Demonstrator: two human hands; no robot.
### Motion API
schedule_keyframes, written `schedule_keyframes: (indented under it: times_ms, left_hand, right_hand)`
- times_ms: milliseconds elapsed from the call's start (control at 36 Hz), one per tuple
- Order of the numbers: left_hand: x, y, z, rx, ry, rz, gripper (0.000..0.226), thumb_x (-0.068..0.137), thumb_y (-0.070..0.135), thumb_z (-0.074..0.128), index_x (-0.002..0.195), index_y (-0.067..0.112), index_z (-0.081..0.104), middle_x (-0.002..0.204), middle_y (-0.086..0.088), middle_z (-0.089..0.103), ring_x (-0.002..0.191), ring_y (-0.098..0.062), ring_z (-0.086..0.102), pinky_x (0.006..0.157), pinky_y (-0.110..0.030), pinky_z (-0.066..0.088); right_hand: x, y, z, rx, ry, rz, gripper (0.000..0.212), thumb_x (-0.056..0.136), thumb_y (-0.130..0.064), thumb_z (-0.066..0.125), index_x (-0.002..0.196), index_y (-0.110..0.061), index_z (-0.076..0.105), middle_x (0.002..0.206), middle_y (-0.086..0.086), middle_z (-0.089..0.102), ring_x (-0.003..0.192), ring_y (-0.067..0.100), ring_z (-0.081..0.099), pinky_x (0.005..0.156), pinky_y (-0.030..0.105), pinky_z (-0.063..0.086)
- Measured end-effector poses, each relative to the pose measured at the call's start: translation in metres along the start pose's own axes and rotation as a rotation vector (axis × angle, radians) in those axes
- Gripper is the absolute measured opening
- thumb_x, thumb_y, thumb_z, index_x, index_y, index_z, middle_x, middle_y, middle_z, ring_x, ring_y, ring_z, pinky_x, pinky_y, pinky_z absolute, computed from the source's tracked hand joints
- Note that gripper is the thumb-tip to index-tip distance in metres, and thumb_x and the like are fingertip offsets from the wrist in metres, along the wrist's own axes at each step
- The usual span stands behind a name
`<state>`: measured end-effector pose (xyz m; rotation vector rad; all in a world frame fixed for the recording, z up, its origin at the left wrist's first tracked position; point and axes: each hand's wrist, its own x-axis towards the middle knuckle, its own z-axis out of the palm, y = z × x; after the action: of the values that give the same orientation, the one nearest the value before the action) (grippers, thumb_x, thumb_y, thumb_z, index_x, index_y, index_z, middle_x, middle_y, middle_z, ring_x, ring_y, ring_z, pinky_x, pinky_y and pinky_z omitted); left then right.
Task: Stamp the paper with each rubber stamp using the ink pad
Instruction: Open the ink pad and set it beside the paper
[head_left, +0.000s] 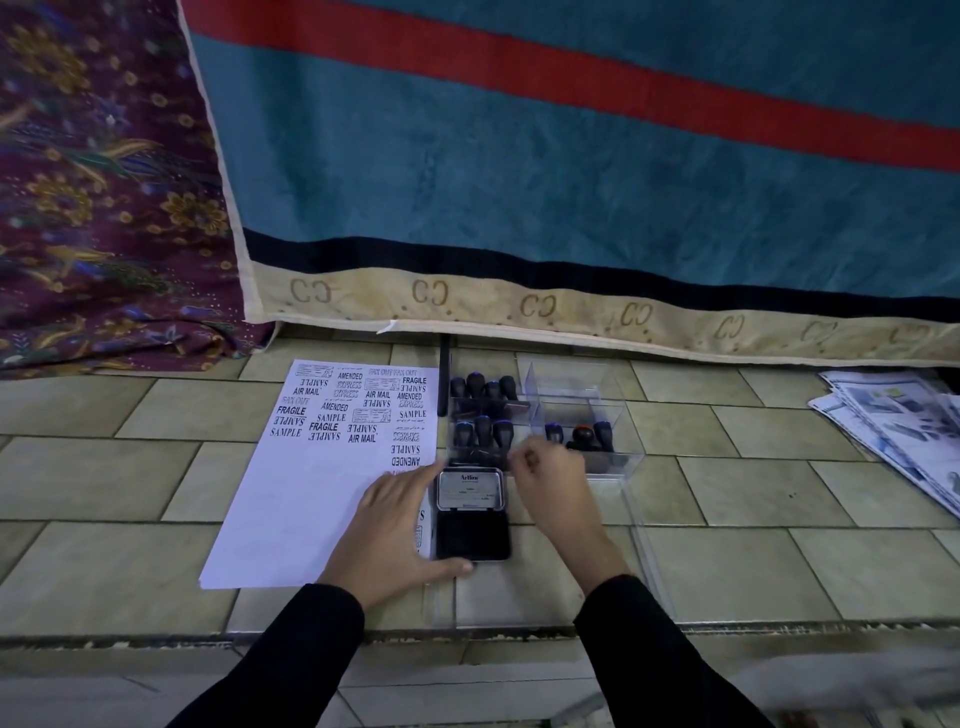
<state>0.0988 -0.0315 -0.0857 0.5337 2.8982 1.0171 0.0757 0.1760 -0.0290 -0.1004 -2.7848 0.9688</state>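
A white paper (311, 483) lies on the tiled surface, its upper part covered with black stamp prints. Right of it sits the open black ink pad (471, 535), lid raised at its far side. My left hand (395, 535) rests flat on the paper's right edge, thumb at the pad's front rim. Behind the pad a clear box (483, 415) holds several black-handled stamps (483, 387). A second clear box (576, 410) holds three more, one red-topped (583, 432). My right hand (553, 488) hovers between the pad and the boxes with curled fingers; anything in them is hidden.
A teal cloth with a red stripe (571, 182) hangs behind, a purple patterned cloth (98, 182) at the left. Printed sheets (893, 431) lie at the right. A black stick (444, 379) stands by the stamp box. A clear lid (644, 551) lies beside the pad. The ledge edge (156, 639) runs near me.
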Motion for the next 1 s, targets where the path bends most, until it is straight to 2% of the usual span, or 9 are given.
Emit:
schedule_keyframes:
  times_ms: [83, 167, 306, 417, 500, 583, 806, 889, 1000]
  left_hand:
    - [0.000, 0.001, 0.000, -0.009, -0.001, -0.008, 0.112, 0.052, 0.091, 0.056, 0.143, 0.057, 0.000, 0.153, 0.018, 0.026, 0.142, -0.009, 0.016, 0.115, -0.028, 0.006]
    - [-0.001, 0.003, -0.001, 0.021, 0.006, 0.002, 0.111, 0.053, 0.092, 0.053, 0.144, 0.053, 0.002, 0.151, 0.017, 0.028, 0.139, -0.005, 0.015, 0.116, -0.026, 0.004]
    - [-0.001, 0.008, -0.005, 0.049, 0.008, 0.011, 0.116, 0.051, 0.095, 0.052, 0.146, 0.046, 0.008, 0.151, 0.017, 0.029, 0.135, 0.002, 0.015, 0.116, -0.023, 0.001]
    - [-0.002, 0.012, -0.008, 0.049, -0.004, 0.010, 0.124, 0.044, 0.096, 0.053, 0.148, 0.043, 0.008, 0.149, 0.020, 0.028, 0.127, 0.011, 0.012, 0.115, -0.021, 0.001]
    - [-0.001, 0.012, -0.009, 0.072, -0.016, 0.033, 0.126, 0.045, 0.094, 0.055, 0.149, 0.037, 0.012, 0.149, 0.016, 0.030, 0.132, 0.004, 0.018, 0.115, -0.021, 0.003]
    - [-0.001, 0.012, -0.010, 0.085, -0.019, 0.049, 0.125, 0.047, 0.093, 0.055, 0.149, 0.034, 0.013, 0.148, 0.017, 0.031, 0.131, 0.004, 0.019, 0.116, -0.022, 0.004]
    - [-0.002, 0.010, -0.010, 0.093, -0.026, 0.069, 0.122, 0.049, 0.094, 0.053, 0.149, 0.037, 0.012, 0.137, 0.030, 0.020, 0.120, 0.019, 0.007, 0.112, -0.017, -0.002]
    - [0.000, 0.009, -0.008, 0.099, -0.028, 0.069, 0.123, 0.049, 0.095, 0.050, 0.149, 0.036, 0.011, 0.137, 0.029, 0.021, 0.121, 0.017, 0.008, 0.113, -0.018, -0.001]
    - [-0.001, 0.008, -0.008, 0.107, -0.035, 0.070, 0.124, 0.048, 0.095, 0.051, 0.149, 0.037, 0.009, 0.139, 0.030, 0.018, 0.126, 0.013, 0.012, 0.114, -0.019, -0.002]
  right_hand:
    - [0.023, -0.011, -0.015, 0.096, 0.082, -0.014, 0.012, 0.092, -0.014, 0.054, 0.095, -0.013, 0.065, 0.080, -0.003, 0.066, 0.063, 0.002, 0.057, 0.054, 0.004, 0.039]
    - [0.054, -0.020, -0.024, 0.087, 0.104, -0.042, 0.018, 0.092, -0.008, 0.052, 0.107, -0.008, 0.063, 0.101, 0.007, 0.066, 0.083, 0.014, 0.061, 0.072, 0.016, 0.048]
    - [0.100, -0.025, -0.017, -0.113, -0.061, 0.067, 0.029, 0.095, -0.006, 0.046, 0.122, -0.006, 0.057, 0.118, 0.015, 0.063, 0.107, 0.025, 0.060, 0.088, 0.030, 0.047]
    - [0.119, -0.029, -0.005, -0.286, -0.177, 0.072, 0.025, 0.092, 0.002, 0.045, 0.112, 0.000, 0.059, 0.111, 0.023, 0.064, 0.103, 0.035, 0.060, 0.085, 0.038, 0.050]
    - [0.124, -0.033, 0.003, -0.398, -0.229, 0.032, 0.021, 0.091, 0.005, 0.045, 0.106, 0.004, 0.059, 0.110, 0.024, 0.063, 0.103, 0.036, 0.060, 0.082, 0.038, 0.049]
    - [0.128, -0.036, 0.009, -0.454, -0.235, 0.019, 0.021, 0.092, 0.004, 0.045, 0.107, 0.005, 0.059, 0.112, 0.023, 0.063, 0.105, 0.035, 0.060, 0.082, 0.037, 0.050]
    - [0.127, -0.036, 0.017, -0.458, -0.181, 0.029, 0.022, 0.092, 0.005, 0.045, 0.111, 0.005, 0.056, 0.118, 0.023, 0.059, 0.111, 0.034, 0.057, 0.089, 0.036, 0.048]
    - [0.125, -0.034, 0.014, -0.412, -0.113, 0.038, 0.025, 0.089, 0.007, 0.051, 0.113, 0.003, 0.051, 0.116, 0.021, 0.058, 0.107, 0.034, 0.058, 0.080, 0.034, 0.049]
    - [0.124, -0.031, 0.010, -0.289, -0.062, 0.045, 0.030, 0.085, 0.010, 0.053, 0.113, 0.001, 0.047, 0.106, 0.022, 0.060, 0.090, 0.033, 0.062, 0.064, 0.031, 0.046]
